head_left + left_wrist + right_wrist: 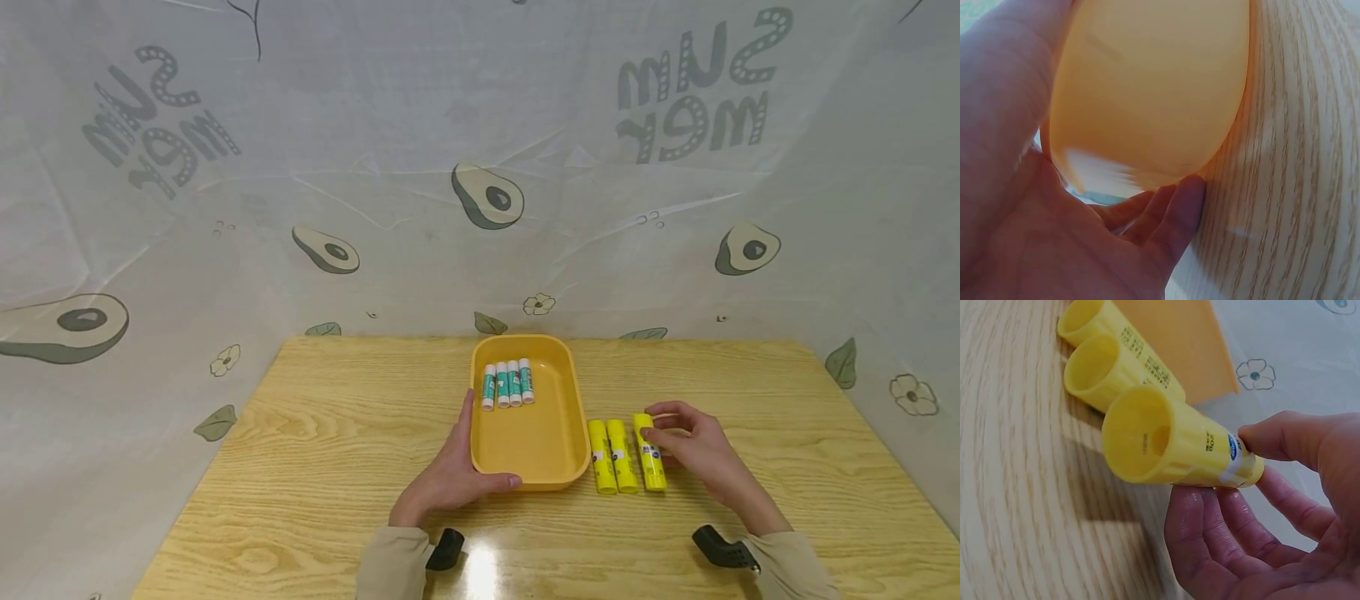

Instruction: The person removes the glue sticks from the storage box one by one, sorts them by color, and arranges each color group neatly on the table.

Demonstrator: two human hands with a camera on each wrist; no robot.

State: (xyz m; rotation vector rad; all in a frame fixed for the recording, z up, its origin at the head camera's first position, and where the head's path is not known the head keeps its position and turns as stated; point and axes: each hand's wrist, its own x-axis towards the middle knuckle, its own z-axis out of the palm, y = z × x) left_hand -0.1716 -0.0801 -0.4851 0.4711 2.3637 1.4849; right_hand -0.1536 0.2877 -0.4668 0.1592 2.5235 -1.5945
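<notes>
Admittedly, the thumb of the right hand (697, 454) covers part of the held yellow tube (651, 477), and whether that tube touches the table (337, 433) is hard to judge. The head view hides most of the left hand's (450, 479) fingers (1179, 209) behind the tray (528, 446); the left wrist view cuts the tray off at 12 o'clock. Wood spreads from the tray's 9 o'clock to the table's left edge; the tray's far rim comes close to the back edge. The held yellow tube is at the tray's 4 o'clock, a narrow gap past two yellow tubes (622, 458). Its long axis runs from just before 12 to just before 6, hollow end toward the person. The right thumb and fingers pinch it, parted by its thickness; the left ones grip the tray's 7 o'clock corner. Four teal tubes (502, 385) lie toward the tray's 11 o'clock.
</notes>
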